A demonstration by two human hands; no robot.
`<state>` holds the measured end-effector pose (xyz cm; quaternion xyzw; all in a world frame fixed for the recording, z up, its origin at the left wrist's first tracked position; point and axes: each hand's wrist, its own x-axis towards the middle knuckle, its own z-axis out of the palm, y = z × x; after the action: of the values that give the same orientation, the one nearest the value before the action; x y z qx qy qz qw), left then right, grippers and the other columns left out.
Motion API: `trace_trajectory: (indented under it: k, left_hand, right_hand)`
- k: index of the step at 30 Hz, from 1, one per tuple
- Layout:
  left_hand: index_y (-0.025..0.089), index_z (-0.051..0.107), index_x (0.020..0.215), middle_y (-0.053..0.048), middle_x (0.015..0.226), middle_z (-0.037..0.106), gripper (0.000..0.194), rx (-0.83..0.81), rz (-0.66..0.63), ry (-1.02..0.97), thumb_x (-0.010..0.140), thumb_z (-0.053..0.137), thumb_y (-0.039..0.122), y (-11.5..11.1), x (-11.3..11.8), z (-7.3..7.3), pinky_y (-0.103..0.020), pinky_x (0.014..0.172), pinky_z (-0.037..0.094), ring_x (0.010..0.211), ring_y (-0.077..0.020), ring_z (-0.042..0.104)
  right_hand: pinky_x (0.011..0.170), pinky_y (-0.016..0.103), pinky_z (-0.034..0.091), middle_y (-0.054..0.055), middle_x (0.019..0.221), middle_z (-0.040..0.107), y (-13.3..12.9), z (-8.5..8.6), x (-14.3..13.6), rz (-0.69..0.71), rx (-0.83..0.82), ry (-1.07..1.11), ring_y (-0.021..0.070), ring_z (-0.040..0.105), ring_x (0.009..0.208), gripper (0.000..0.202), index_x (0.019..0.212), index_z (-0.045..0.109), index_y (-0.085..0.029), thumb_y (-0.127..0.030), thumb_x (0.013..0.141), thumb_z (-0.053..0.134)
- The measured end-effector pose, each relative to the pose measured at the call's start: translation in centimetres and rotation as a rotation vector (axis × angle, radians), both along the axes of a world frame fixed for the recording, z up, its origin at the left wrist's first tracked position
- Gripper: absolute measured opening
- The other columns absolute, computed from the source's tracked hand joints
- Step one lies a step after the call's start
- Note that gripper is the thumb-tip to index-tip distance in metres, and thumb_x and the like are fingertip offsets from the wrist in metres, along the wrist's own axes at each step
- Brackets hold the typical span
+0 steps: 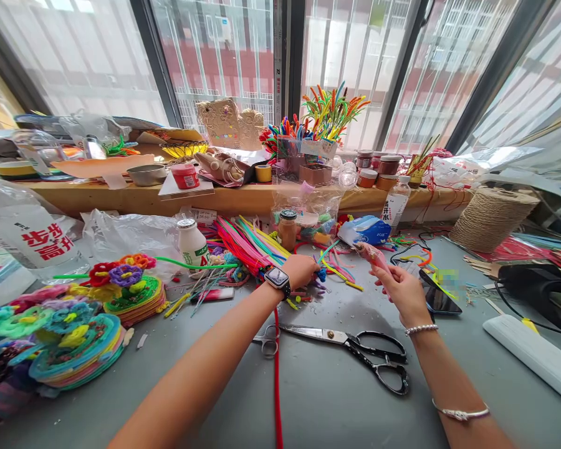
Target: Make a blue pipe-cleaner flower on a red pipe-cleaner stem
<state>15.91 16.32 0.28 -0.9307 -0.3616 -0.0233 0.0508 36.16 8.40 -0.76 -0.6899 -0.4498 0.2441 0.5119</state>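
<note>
My left hand [302, 272], with a watch on its wrist, reaches over the table with its fingers closed. At its fingertips is a small blue fuzzy pipe-cleaner piece [322, 273]; its full shape is hidden. My right hand [404, 292] is wrapped round a pink glue gun [374, 257] with a dirty brownish tip, pointing up and left. Behind my left hand lies a bundle of coloured pipe cleaners [240, 243]. A red strand [277, 380] runs from under my left wrist towards me. Large black-handled scissors [341, 337] and small scissors [267, 340] lie between my forearms.
Pipe-cleaner flowers [126, 274] and stacked round felt pieces [81, 355] fill the left. A white bottle [191, 243] and a brown jar [287, 231] stand ahead. A phone [439, 293], a twine spool [493, 218] and a white power strip [537, 362] are at right.
</note>
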Motion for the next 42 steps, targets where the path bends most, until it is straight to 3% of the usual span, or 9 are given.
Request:
trace_trajectory:
  k: [11, 22, 29, 32, 36, 42]
  left_hand:
    - [0.022, 0.064, 0.084, -0.007, 0.084, 0.065, 0.021, 0.013, 0.064, 0.000, 0.071, 0.048, 0.021, 0.4, -0.6, 0.4, -0.026, 0.060, 0.042, 0.079, -0.0208, 0.059]
    - [0.019, 0.062, 0.084, -0.009, 0.082, 0.064, 0.021, 0.016, 0.104, -0.060, 0.074, 0.044, 0.021, 0.8, 0.6, -0.4, -0.029, 0.063, 0.042, 0.078, -0.0217, 0.059]
    - [0.020, 0.058, 0.089, -0.006, 0.086, 0.064, 0.023, -0.020, 0.093, -0.114, 0.068, 0.051, 0.025, -0.4, 0.0, 1.0, -0.025, 0.062, 0.042, 0.080, -0.0202, 0.058]
    - [0.020, 0.058, 0.088, -0.006, 0.084, 0.064, 0.022, -0.026, 0.102, -0.155, 0.072, 0.046, 0.028, -1.6, -0.4, 1.6, -0.025, 0.061, 0.041, 0.078, -0.0198, 0.058]
    - [0.019, 0.059, 0.087, -0.006, 0.081, 0.064, 0.023, -0.032, 0.118, -0.187, 0.075, 0.043, 0.030, -2.8, -1.1, 1.5, -0.025, 0.058, 0.039, 0.076, -0.0196, 0.058]
    - [0.020, 0.060, 0.078, -0.005, 0.078, 0.065, 0.025, -0.059, 0.076, -0.165, 0.070, 0.051, 0.041, -3.4, -1.4, 0.2, -0.024, 0.055, 0.038, 0.074, -0.0197, 0.058]
  right_hand:
    - [0.035, 0.019, 0.028, 0.006, 0.058, 0.058, 0.0, -0.1, 0.0, -0.009, 0.012, -0.002, 0.0115, 0.048, 0.044, 0.048, 0.078, 0.063, -0.009, -0.051, 0.057, 0.056]
    - [0.035, 0.019, 0.032, 0.007, 0.061, 0.059, 0.1, -0.5, 0.2, -0.021, 0.046, 0.007, 0.0107, 0.046, 0.044, 0.050, 0.083, 0.061, -0.008, -0.051, 0.058, 0.057]
    - [0.035, 0.019, 0.030, 0.006, 0.060, 0.060, 0.1, -0.4, 0.2, -0.008, 0.017, 0.061, 0.0101, 0.045, 0.043, 0.048, 0.083, 0.062, -0.009, -0.049, 0.057, 0.059]
    - [0.036, 0.019, 0.033, 0.009, 0.067, 0.063, 0.0, 0.1, 0.5, 0.098, -0.009, 0.171, 0.0118, 0.050, 0.048, 0.041, 0.077, 0.064, -0.009, -0.046, 0.059, 0.058]
    - [0.040, 0.021, 0.039, 0.011, 0.081, 0.065, -0.1, 0.5, 1.5, 0.301, -0.043, 0.491, 0.0116, 0.050, 0.051, 0.030, 0.076, 0.064, -0.012, -0.037, 0.061, 0.059]
    - [0.036, 0.021, 0.036, 0.009, 0.080, 0.065, -0.2, 1.0, 1.9, 0.367, -0.039, 0.673, 0.0109, 0.046, 0.046, 0.023, 0.080, 0.061, -0.016, -0.033, 0.066, 0.054]
